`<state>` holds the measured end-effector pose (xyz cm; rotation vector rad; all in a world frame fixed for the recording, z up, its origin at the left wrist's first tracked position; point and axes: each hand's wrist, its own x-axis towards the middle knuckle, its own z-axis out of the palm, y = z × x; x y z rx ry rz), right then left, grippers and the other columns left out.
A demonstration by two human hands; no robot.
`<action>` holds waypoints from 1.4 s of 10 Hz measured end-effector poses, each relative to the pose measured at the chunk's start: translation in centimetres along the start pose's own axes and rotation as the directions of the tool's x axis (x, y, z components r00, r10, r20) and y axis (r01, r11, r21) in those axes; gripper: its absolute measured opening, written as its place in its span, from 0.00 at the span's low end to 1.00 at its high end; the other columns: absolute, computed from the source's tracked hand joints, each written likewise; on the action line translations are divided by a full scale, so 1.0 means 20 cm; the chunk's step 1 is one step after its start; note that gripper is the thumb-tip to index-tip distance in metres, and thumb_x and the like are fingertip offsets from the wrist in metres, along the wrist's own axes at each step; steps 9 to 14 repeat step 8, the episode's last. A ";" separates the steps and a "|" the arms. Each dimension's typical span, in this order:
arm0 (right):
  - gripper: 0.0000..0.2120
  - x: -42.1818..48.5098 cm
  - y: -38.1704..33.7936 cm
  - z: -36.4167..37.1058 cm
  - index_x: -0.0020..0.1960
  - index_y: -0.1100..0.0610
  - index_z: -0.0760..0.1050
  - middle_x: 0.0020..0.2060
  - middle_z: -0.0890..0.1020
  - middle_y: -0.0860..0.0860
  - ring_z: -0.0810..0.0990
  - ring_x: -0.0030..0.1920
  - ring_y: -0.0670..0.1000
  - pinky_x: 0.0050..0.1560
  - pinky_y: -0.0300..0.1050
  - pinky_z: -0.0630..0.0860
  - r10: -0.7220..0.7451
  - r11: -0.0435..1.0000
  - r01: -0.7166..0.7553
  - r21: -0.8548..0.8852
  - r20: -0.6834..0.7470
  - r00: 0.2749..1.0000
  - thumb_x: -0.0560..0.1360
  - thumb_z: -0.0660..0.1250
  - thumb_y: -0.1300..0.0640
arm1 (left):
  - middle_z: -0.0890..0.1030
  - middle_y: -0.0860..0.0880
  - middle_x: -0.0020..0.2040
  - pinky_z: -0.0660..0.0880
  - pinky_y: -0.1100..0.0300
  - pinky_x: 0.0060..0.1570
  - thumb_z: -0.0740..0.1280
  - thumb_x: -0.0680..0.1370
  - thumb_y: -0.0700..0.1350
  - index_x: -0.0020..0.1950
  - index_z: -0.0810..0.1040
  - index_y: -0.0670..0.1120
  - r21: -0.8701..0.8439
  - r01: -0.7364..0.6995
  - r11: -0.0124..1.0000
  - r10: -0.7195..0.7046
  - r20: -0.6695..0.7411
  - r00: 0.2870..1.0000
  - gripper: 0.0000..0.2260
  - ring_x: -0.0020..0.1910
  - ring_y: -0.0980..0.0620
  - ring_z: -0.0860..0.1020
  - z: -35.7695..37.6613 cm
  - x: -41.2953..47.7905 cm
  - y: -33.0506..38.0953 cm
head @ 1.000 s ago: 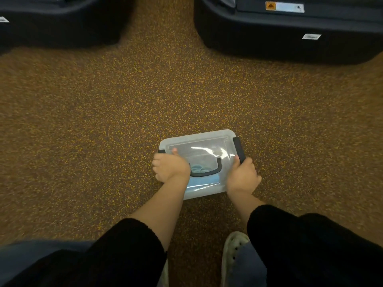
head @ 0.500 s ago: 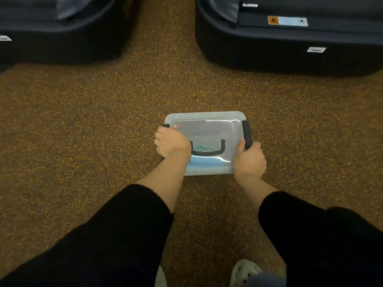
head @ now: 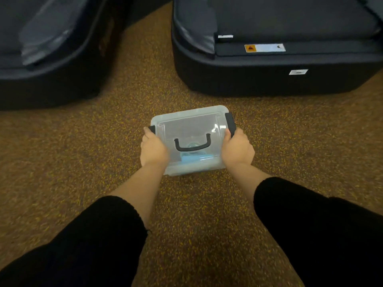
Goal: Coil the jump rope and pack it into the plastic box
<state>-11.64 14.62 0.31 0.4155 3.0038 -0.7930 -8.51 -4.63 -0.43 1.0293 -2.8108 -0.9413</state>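
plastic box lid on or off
On: the clear lid covers the plastic box, carry handle flat on top. Whether the black side latches are locked, cannot tell.

plastic box [head: 192,121] on speckled brown floor [head: 83,154], lid on, black carry handle [head: 192,145] lying flat on the lid. left hand [head: 153,151] clasps the box's left side by a black latch [head: 152,128]; right hand [head: 237,151] clasps the right side just below the other latch [head: 230,122]. blue shape, blurred, shows through the lid. black sleeves [head: 310,224]. two dark machine bases [head: 269,79] beyond.
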 end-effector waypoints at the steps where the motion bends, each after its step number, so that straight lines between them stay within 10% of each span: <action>1: 0.20 0.05 0.01 0.03 0.66 0.58 0.66 0.59 0.77 0.58 0.77 0.56 0.59 0.51 0.50 0.71 0.018 1.000 -0.018 -0.014 0.038 0.999 0.82 0.51 0.47 | 0.62 0.37 0.72 0.63 0.45 0.67 0.52 0.79 0.36 0.76 0.46 0.38 0.053 -0.043 0.998 0.042 0.015 0.999 0.26 0.70 0.38 0.63 0.04 0.03 0.00; 5: 0.18 0.08 0.01 0.05 0.64 0.58 0.62 0.56 0.77 0.61 0.77 0.54 0.62 0.46 0.52 0.69 0.052 0.999 -0.051 -0.011 0.160 0.986 0.82 0.48 0.47 | 0.61 0.40 0.73 0.69 0.43 0.59 0.50 0.82 0.43 0.76 0.38 0.44 0.173 -0.039 0.984 0.028 0.067 0.997 0.27 0.66 0.38 0.68 0.00 0.00 0.03; 8: 0.26 -0.02 0.08 -0.18 0.76 0.50 0.51 0.57 0.75 0.62 0.78 0.51 0.62 0.50 0.57 0.78 0.069 0.998 -0.067 -0.020 0.444 0.893 0.80 0.53 0.49 | 0.67 0.35 0.70 0.68 0.45 0.63 0.47 0.82 0.50 0.76 0.36 0.49 0.265 -0.002 0.964 -0.099 0.367 0.925 0.27 0.66 0.37 0.71 -0.17 -0.20 -0.08; 14: 0.26 -0.02 0.08 -0.18 0.76 0.50 0.51 0.57 0.75 0.62 0.78 0.51 0.62 0.50 0.57 0.78 0.069 0.998 -0.067 -0.020 0.444 0.893 0.80 0.53 0.49 | 0.67 0.35 0.70 0.68 0.45 0.63 0.47 0.82 0.50 0.76 0.36 0.49 0.265 -0.002 0.964 -0.099 0.367 0.925 0.27 0.66 0.37 0.71 -0.17 -0.20 -0.08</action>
